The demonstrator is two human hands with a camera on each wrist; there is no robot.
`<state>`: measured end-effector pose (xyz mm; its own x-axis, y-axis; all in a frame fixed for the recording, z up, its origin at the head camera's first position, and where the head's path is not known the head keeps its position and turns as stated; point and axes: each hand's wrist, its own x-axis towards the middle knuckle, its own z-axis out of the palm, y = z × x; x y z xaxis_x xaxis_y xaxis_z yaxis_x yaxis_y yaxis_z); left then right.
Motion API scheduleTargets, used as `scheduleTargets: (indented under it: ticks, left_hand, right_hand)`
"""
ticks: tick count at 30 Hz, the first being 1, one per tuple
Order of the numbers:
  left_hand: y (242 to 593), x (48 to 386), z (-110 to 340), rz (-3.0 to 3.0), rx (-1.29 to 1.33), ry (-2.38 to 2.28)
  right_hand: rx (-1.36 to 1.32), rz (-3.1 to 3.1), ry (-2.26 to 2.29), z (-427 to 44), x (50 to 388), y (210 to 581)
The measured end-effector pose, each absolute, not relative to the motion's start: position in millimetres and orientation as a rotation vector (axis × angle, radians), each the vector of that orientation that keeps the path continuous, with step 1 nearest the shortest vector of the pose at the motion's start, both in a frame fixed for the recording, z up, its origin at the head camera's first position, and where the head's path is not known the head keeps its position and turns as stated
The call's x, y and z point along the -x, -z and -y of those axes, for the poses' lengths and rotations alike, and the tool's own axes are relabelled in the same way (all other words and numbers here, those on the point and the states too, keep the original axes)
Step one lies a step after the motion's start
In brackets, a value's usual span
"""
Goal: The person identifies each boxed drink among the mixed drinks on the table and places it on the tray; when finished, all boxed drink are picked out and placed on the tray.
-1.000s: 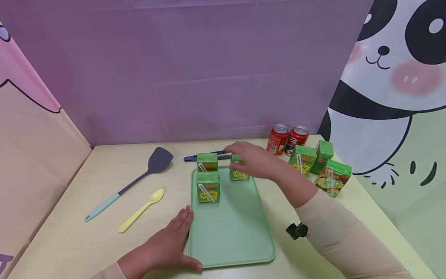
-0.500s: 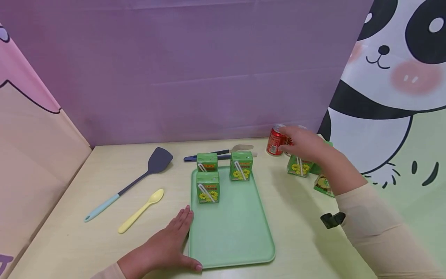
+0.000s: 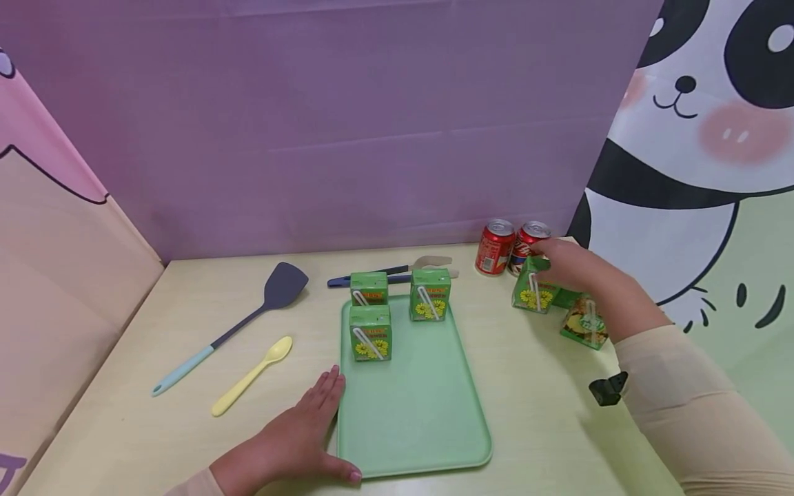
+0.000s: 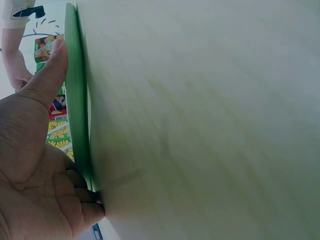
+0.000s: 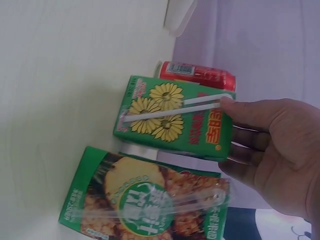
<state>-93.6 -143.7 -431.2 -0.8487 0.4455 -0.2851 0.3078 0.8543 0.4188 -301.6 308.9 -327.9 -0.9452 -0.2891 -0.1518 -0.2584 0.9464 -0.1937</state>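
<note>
My right hand (image 3: pixel 571 265) holds the top of a green juice carton (image 5: pixel 172 117) with yellow flowers and a white straw; the thumb lies on its front and the fingers go behind. Beside it stands a pineapple juice carton (image 5: pixel 140 200), and another green carton (image 3: pixel 566 297) is mostly hidden behind my hand. My left hand (image 3: pixel 294 430) rests against the left edge of a pale green tray (image 3: pixel 415 420), fingers straight and thumb at the near corner. On the tray's far half stand three flower cartons, at left front (image 3: pixel 370 337), left back (image 3: pixel 369 288) and right (image 3: pixel 430 296).
Two red soda cans (image 3: pixel 495 249) stand at the back right. Behind the tray lie two utensils (image 3: pixel 397 275) with dark blue handles. To the left are a dark spatula (image 3: pixel 284 286) with a light blue handle and a yellow spoon (image 3: pixel 251 375). A purple cloth (image 3: pixel 372 138) closes the back.
My right hand has left the carton at the tray's back right, moved right, and come down on a flower carton beside the cans. My left hand and the tray stay put.
</note>
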Motion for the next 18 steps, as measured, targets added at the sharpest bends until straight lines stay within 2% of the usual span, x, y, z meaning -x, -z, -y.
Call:
scheduleTargets:
  ticks: [6, 18]
  left_hand:
    - [431.9, 93.8, 143.7, -2.651, -0.562, -0.511]
    - [429.9, 93.2, 143.5, -2.656, -0.562, -0.507]
  right_hand:
    - [0.355, -2.891, 0.25, -314.4, 301.6, 336.3]
    - [0.461, -2.935, 0.231, -302.3, 292.9, 327.7]
